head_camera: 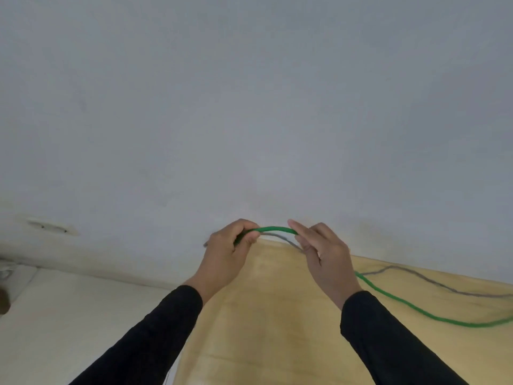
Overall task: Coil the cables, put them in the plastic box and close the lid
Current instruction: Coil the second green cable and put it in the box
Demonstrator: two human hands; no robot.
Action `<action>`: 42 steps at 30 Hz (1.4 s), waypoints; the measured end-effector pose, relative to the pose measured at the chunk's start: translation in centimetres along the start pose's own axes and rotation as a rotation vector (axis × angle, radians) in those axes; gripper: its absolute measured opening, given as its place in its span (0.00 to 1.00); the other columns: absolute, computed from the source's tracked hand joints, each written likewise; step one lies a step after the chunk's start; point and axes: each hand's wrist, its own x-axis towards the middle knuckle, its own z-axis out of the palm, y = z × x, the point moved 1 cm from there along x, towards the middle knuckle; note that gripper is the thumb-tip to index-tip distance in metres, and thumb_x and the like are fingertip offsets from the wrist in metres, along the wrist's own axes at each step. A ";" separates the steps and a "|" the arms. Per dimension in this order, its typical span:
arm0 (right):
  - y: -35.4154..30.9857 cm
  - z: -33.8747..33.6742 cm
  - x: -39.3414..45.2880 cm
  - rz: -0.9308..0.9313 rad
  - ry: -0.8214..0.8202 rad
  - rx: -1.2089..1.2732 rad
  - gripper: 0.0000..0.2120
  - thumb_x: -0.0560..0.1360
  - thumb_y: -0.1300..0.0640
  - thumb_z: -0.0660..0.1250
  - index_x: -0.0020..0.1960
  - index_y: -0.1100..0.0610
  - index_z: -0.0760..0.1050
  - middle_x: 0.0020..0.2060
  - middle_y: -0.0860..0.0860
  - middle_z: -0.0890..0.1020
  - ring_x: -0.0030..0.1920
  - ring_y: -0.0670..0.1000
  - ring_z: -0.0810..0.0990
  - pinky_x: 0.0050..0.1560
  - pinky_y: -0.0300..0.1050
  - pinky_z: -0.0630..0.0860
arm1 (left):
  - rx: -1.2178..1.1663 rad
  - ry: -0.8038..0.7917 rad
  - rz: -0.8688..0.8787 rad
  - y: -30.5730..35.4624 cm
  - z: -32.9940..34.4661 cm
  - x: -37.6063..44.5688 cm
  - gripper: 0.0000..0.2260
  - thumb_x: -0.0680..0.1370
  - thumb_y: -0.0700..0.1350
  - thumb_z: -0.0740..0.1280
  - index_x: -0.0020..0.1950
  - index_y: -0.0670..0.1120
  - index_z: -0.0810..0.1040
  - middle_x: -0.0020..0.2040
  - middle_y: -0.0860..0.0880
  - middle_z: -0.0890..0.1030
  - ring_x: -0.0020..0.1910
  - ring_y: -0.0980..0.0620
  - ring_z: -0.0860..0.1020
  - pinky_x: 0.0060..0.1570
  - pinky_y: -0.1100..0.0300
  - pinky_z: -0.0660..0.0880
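A green cable (277,229) arches between my two hands above the far edge of a light wooden table (263,315). My left hand (227,254) grips one end of it with curled fingers. My right hand (324,251) pinches the cable a short way along. Behind my right hand the green cable trails across the table to the right edge. A grey cable (416,276) lies along the table's far side, partly hidden behind my hands. No plastic box is in view.
A plain grey-white wall (249,107) fills the upper frame. A pale floor (69,315) lies left of the table. A dark object (3,300) shows at the left edge.
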 end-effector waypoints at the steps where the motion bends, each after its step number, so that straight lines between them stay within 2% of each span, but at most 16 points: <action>1: -0.3 -1.3 0.6 0.005 0.043 0.010 0.15 0.77 0.59 0.61 0.62 0.53 0.75 0.35 0.52 0.73 0.34 0.44 0.69 0.37 0.28 0.66 | -0.050 -0.014 -0.006 1.6 0.5 0.1 0.08 0.78 0.45 0.62 0.43 0.57 0.76 0.36 0.56 0.78 0.36 0.55 0.76 0.38 0.62 0.76; 3: -0.9 -4.0 1.5 0.003 0.120 0.017 0.15 0.76 0.61 0.61 0.61 0.53 0.76 0.35 0.52 0.74 0.34 0.44 0.70 0.38 0.29 0.66 | -0.147 -0.065 -0.005 4.8 1.5 0.0 0.08 0.79 0.49 0.59 0.44 0.53 0.76 0.34 0.52 0.74 0.33 0.54 0.73 0.36 0.65 0.73; 5: -1.3 -6.8 2.1 -0.020 0.178 0.019 0.14 0.76 0.61 0.61 0.60 0.53 0.76 0.35 0.52 0.74 0.34 0.45 0.70 0.38 0.28 0.66 | -0.300 -0.162 -0.046 7.9 2.9 -0.6 0.13 0.77 0.53 0.56 0.45 0.50 0.78 0.31 0.54 0.71 0.32 0.57 0.70 0.37 0.68 0.71; 8: -1.5 -11.0 2.4 -0.047 0.217 0.045 0.13 0.76 0.60 0.61 0.59 0.52 0.77 0.35 0.49 0.74 0.35 0.43 0.72 0.39 0.26 0.66 | -0.580 -0.373 -0.136 12.0 5.7 -2.1 0.16 0.77 0.53 0.56 0.46 0.46 0.79 0.29 0.55 0.67 0.30 0.55 0.65 0.37 0.66 0.71; 10: -1.1 -13.4 2.0 -0.050 0.220 0.088 0.13 0.76 0.59 0.60 0.59 0.52 0.77 0.34 0.48 0.74 0.35 0.42 0.72 0.39 0.27 0.67 | -0.810 -0.437 -0.180 14.7 7.8 -3.0 0.15 0.78 0.51 0.57 0.45 0.45 0.80 0.28 0.55 0.65 0.27 0.57 0.64 0.33 0.66 0.70; 14: 0.2 -17.1 -0.8 -0.023 0.206 0.182 0.14 0.78 0.56 0.60 0.63 0.48 0.72 0.35 0.48 0.77 0.38 0.46 0.75 0.41 0.29 0.70 | -1.322 -0.352 -0.211 20.4 11.4 -3.7 0.13 0.77 0.49 0.59 0.42 0.43 0.79 0.26 0.54 0.65 0.24 0.59 0.64 0.26 0.68 0.68; 17: 1.5 -18.6 -4.2 0.034 0.117 0.250 0.17 0.78 0.57 0.59 0.65 0.43 0.66 0.37 0.45 0.77 0.39 0.45 0.76 0.41 0.32 0.72 | -1.492 -0.209 -0.098 24.3 13.0 -3.1 0.12 0.78 0.48 0.57 0.44 0.43 0.76 0.26 0.55 0.66 0.23 0.59 0.63 0.25 0.70 0.66; 20: 2.4 -19.6 -8.0 -0.034 -0.004 0.099 0.17 0.79 0.49 0.55 0.67 0.40 0.63 0.34 0.42 0.72 0.35 0.42 0.72 0.35 0.34 0.68 | -1.489 -0.068 0.012 26.9 13.4 -2.1 0.13 0.81 0.48 0.54 0.45 0.44 0.75 0.26 0.55 0.67 0.24 0.59 0.63 0.26 0.70 0.66; 22: 2.1 -20.6 -9.9 -0.137 -0.059 -0.071 0.19 0.78 0.44 0.51 0.68 0.43 0.62 0.35 0.42 0.70 0.31 0.44 0.71 0.31 0.38 0.69 | -1.408 0.016 0.049 27.9 13.3 -1.5 0.13 0.82 0.48 0.53 0.47 0.45 0.74 0.27 0.55 0.68 0.25 0.59 0.64 0.27 0.70 0.67; 23: 1.6 -21.3 -10.4 -0.177 -0.081 -0.122 0.20 0.78 0.45 0.52 0.69 0.45 0.62 0.36 0.43 0.71 0.29 0.46 0.72 0.28 0.41 0.70 | -1.336 0.061 0.063 28.3 13.3 -1.3 0.13 0.82 0.48 0.53 0.47 0.45 0.74 0.27 0.55 0.69 0.25 0.58 0.64 0.28 0.69 0.67; 26: -0.3 -24.1 -10.4 -0.300 -0.056 -0.193 0.18 0.77 0.51 0.55 0.66 0.50 0.67 0.37 0.44 0.70 0.23 0.48 0.69 0.21 0.39 0.66 | -1.003 0.149 0.099 28.8 14.3 -1.5 0.13 0.82 0.46 0.52 0.47 0.46 0.74 0.28 0.54 0.71 0.26 0.58 0.65 0.32 0.66 0.67; 29: -2.4 -28.2 -8.6 -0.400 0.034 -0.179 0.15 0.79 0.50 0.54 0.60 0.52 0.74 0.33 0.46 0.73 0.24 0.46 0.67 0.22 0.37 0.66 | -0.528 0.054 0.169 28.5 16.6 -3.7 0.15 0.82 0.46 0.52 0.47 0.46 0.77 0.30 0.54 0.74 0.29 0.56 0.69 0.37 0.61 0.67; 32: -4.1 -32.7 -6.1 -0.433 0.078 -0.107 0.13 0.76 0.49 0.59 0.56 0.50 0.78 0.32 0.45 0.72 0.26 0.44 0.68 0.26 0.35 0.68 | -0.350 -0.169 0.224 28.6 18.3 -6.4 0.17 0.81 0.50 0.52 0.46 0.43 0.77 0.31 0.52 0.76 0.29 0.55 0.71 0.32 0.63 0.67; 36: -5.4 -37.1 -2.8 -0.355 0.108 0.020 0.10 0.71 0.48 0.68 0.50 0.50 0.82 0.31 0.38 0.72 0.31 0.41 0.72 0.34 0.29 0.67 | -0.460 -0.386 0.225 30.0 18.8 -9.3 0.21 0.79 0.55 0.50 0.46 0.43 0.77 0.26 0.50 0.72 0.24 0.54 0.63 0.29 0.65 0.64; 39: -5.7 -37.8 -1.5 -0.254 0.148 0.143 0.10 0.71 0.50 0.66 0.49 0.50 0.82 0.30 0.41 0.75 0.31 0.42 0.71 0.35 0.28 0.66 | -0.651 -0.474 0.223 32.0 18.0 -10.1 0.23 0.78 0.56 0.49 0.45 0.44 0.78 0.24 0.54 0.65 0.23 0.57 0.59 0.26 0.66 0.59; 42: -6.0 -36.5 -1.3 -0.152 0.207 0.248 0.12 0.74 0.50 0.62 0.53 0.48 0.80 0.31 0.34 0.78 0.33 0.38 0.75 0.36 0.26 0.67 | -0.889 -0.513 0.262 35.0 16.3 -9.5 0.22 0.78 0.56 0.50 0.46 0.45 0.78 0.25 0.56 0.60 0.22 0.60 0.58 0.26 0.66 0.55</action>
